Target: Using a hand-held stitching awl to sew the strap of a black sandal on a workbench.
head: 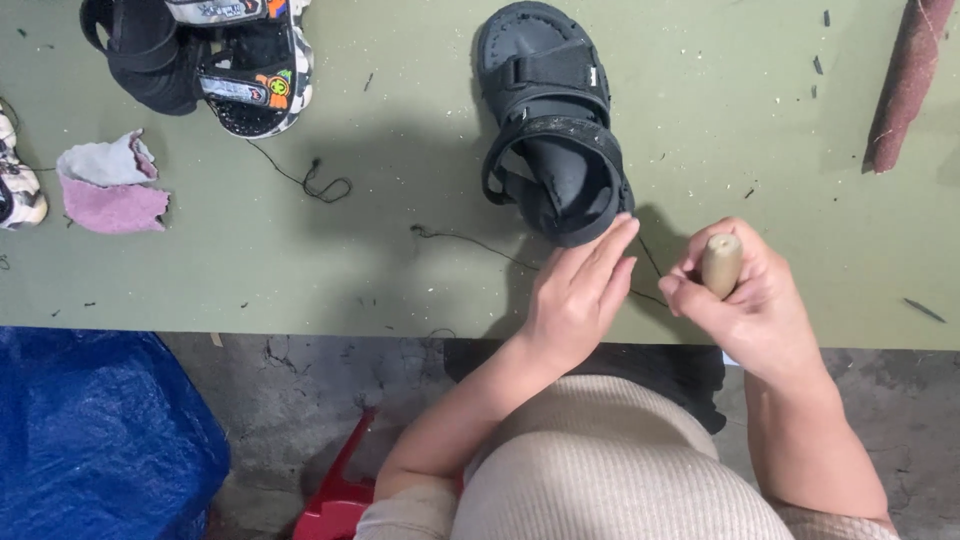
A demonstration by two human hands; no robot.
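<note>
Just ahead of the left hand (575,295), whose flat open fingertips touch its heel, lies the black sandal (550,125); the right hand (745,300) beside it grips a wooden handle (721,263).

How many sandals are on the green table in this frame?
3, possibly more. A black sandal lies at top centre, its heel touched by the left hand. A black sandal and a patterned sandal sit together top left. A cropped shoe shows at the left edge.
</note>
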